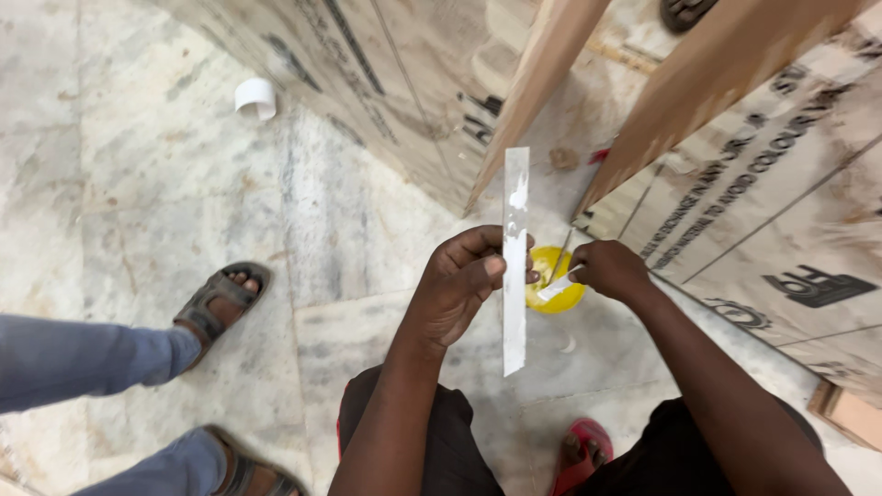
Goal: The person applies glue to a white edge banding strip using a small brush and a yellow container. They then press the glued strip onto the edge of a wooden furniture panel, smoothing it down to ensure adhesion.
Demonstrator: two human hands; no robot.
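— What does the left hand (459,285) have?

— It is clenched around a long, thin white strip (515,262), flat like a laminate edge band, held upright. The thumb presses on the strip's face about midway along it, so one half rises above the grip and the other hangs below it. There are smears of white paste on the upper half.

— And the right hand (606,269)?

— Just to the right of that grip, fingers pinched shut on a small white scrap or spreader (555,288), whose tip points toward the strip. I cannot tell exactly what the piece is.

— Anything under the hands?

— A small round yellow container (554,285) sits on the pale marble floor (165,184), straight behind the gap between the two hands, partly hidden by the strip and the fingers.

— What surrounds them?

— Beyond the grip stand tall plywood boards (542,83) and panels wrapped in printed brown cardboard (404,83). Far to the left of the grip, a short white pipe piece (256,96) lies on the floor. Another person's blue trouser leg (83,358) and grey sandal (219,298) are at the left, well apart from the hands. Below the right hand, the person's own red sandal (579,455) shows.
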